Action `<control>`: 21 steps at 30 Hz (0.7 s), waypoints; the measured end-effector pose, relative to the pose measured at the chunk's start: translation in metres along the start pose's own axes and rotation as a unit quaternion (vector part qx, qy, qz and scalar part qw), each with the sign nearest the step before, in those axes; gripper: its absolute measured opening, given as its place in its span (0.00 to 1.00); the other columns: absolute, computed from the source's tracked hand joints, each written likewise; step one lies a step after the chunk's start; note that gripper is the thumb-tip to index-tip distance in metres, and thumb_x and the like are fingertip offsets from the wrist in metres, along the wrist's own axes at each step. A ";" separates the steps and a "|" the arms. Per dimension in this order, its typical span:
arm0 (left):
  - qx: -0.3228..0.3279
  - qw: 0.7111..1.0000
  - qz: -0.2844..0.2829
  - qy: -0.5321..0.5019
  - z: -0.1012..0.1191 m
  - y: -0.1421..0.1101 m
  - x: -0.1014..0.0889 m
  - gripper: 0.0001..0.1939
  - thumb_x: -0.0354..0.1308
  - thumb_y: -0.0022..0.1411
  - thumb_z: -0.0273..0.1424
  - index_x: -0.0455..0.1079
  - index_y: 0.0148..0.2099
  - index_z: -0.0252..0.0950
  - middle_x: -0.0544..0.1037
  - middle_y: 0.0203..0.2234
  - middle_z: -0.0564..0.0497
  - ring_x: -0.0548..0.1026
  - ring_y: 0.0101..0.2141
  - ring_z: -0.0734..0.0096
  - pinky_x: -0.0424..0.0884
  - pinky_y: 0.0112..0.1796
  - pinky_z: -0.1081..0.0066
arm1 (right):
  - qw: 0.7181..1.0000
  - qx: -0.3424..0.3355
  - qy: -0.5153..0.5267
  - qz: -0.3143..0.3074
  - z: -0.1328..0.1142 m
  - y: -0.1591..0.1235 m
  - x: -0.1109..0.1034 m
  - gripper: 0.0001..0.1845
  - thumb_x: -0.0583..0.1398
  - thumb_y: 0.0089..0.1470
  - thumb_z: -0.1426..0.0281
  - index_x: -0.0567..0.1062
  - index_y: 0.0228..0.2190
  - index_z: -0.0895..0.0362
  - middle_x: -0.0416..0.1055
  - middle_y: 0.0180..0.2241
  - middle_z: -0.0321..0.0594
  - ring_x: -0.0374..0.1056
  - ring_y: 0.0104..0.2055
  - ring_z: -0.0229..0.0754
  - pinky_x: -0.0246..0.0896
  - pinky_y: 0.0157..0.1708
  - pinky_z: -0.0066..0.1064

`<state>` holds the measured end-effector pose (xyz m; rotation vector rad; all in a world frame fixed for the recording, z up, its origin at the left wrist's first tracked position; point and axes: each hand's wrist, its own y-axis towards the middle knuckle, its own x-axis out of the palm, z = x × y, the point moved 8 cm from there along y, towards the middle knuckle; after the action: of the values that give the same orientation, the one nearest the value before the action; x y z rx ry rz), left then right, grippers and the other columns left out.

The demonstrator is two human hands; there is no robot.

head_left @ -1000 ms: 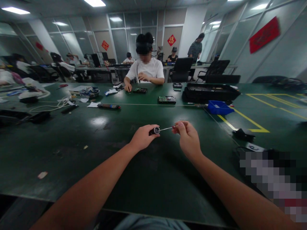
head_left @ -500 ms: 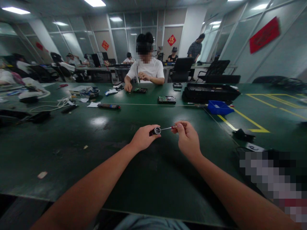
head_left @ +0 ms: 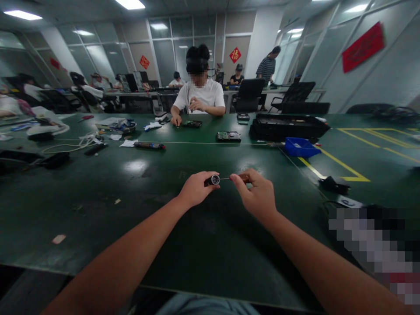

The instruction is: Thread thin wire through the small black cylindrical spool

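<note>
My left hand (head_left: 194, 188) is closed around a small black cylinder (head_left: 214, 180), whose open end has a silver rim and faces me. What sits inside that rim is too small to make out. A screwdriver (head_left: 225, 178) is in my right hand (head_left: 260, 192), its handle lying between thumb and fingers. Its thin metal shaft points left, and its tip is at the cylinder's rimmed end; I cannot tell whether it goes inside. Both hands are above the dark green table (head_left: 183, 249).
Across the table a co-worker (head_left: 203, 94) handles small parts by a circuit board (head_left: 193, 124). A hard drive (head_left: 229, 136), a blue bin (head_left: 301, 147) and a long black tray (head_left: 288, 127) stand ahead. An electric screwdriver (head_left: 150, 145) and cables (head_left: 75, 146) lie left.
My right hand has shifted its grip on the screwdriver: the thumb now reaches further along towards the shaft, and less shaft shows. My left hand and the cylinder stay in place.
</note>
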<state>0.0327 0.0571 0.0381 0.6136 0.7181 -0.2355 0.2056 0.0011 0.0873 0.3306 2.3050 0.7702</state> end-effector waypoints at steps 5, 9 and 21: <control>-0.008 1.000 0.000 0.008 0.000 0.001 -0.001 0.18 0.67 0.61 0.33 0.75 0.54 0.41 0.81 0.47 0.50 0.78 0.46 0.61 0.72 0.49 0.62 | 0.997 -0.037 0.042 -0.052 -0.008 -0.002 0.007 0.09 0.56 0.63 0.64 0.73 0.42 0.53 0.77 0.35 0.42 0.74 0.37 0.46 0.67 0.38 0.38; -0.005 1.000 -0.004 0.008 0.000 0.001 0.000 0.19 0.67 0.61 0.33 0.75 0.54 0.41 0.81 0.46 0.50 0.78 0.45 0.62 0.73 0.48 0.63 | 0.998 -0.022 0.036 -0.054 -0.007 -0.002 0.008 0.11 0.54 0.65 0.62 0.74 0.39 0.53 0.77 0.32 0.41 0.74 0.34 0.45 0.65 0.37 0.38; 0.033 0.999 0.014 0.012 0.003 0.004 -0.006 0.19 0.65 0.62 0.29 0.74 0.56 0.41 0.80 0.48 0.49 0.77 0.47 0.64 0.72 0.51 0.63 | 0.904 0.227 0.363 -0.002 0.067 0.003 0.032 0.18 0.56 0.61 0.52 0.72 0.34 0.53 0.73 0.30 0.40 0.73 0.31 0.44 0.74 0.39 0.43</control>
<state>0.0315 0.0586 0.0459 0.6895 0.7267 -0.2265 0.2268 0.0465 0.0319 0.2668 3.1993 0.3618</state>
